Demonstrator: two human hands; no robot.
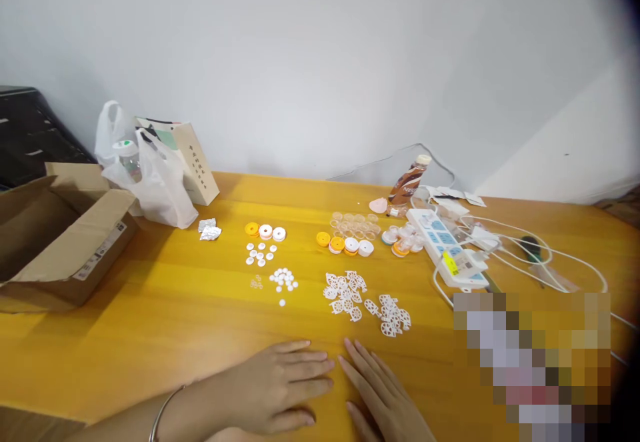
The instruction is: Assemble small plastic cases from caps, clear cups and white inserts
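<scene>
Both the left hand (277,389) and right hand (383,395) lie flat and empty on the bench (175,309), just short of the white spoked pieces (345,292) (loose in two heaps), while the orange-and-white discs (345,245) behind look, perhaps, already assembled.

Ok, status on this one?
Left hand flat on table, empty. Right hand flat, empty. White lattice pieces just ahead, untouched. Nothing between them and hands.

Right hand (387,399), wrist beyond bottom edge
</scene>
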